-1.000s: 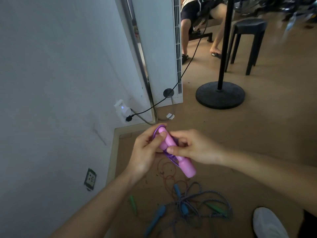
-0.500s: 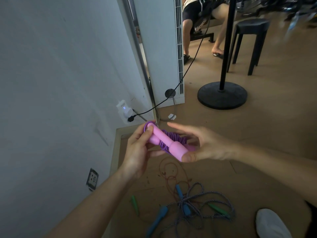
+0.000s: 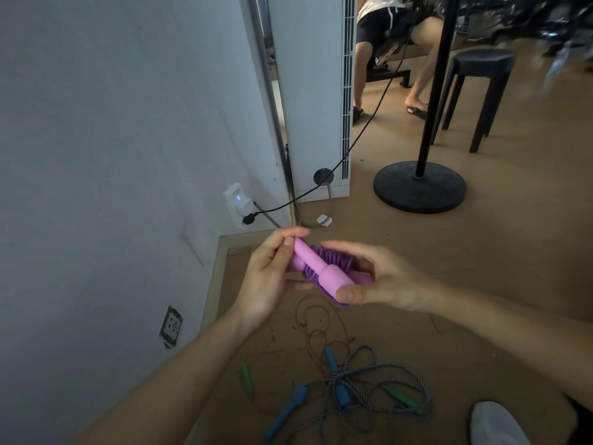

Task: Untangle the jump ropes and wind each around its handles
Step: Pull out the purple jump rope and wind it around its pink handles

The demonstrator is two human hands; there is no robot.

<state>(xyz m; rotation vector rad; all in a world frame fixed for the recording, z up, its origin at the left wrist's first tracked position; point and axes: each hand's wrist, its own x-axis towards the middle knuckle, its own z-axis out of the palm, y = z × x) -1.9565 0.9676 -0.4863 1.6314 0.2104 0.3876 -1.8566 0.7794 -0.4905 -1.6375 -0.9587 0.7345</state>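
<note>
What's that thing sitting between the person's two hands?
Head view: pink jump-rope handles wound with purple rope, the left hand and right hand each holding an end.

pink handles point(image 3: 321, 271) | purple cord point(image 3: 335, 256) wound round, held up | striped rope point(image 3: 369, 374) | tangled on floor

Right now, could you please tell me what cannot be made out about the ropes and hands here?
Head view only.
- Second pink handle: mostly hidden behind the right hand and the purple cord.
- Cord's free end: hidden between the front pink handle and the left hand.
- Ropes on the floor: blurred; which cord joins which handle is unclear.
- White shoe: cut off by the bottom edge.
</note>
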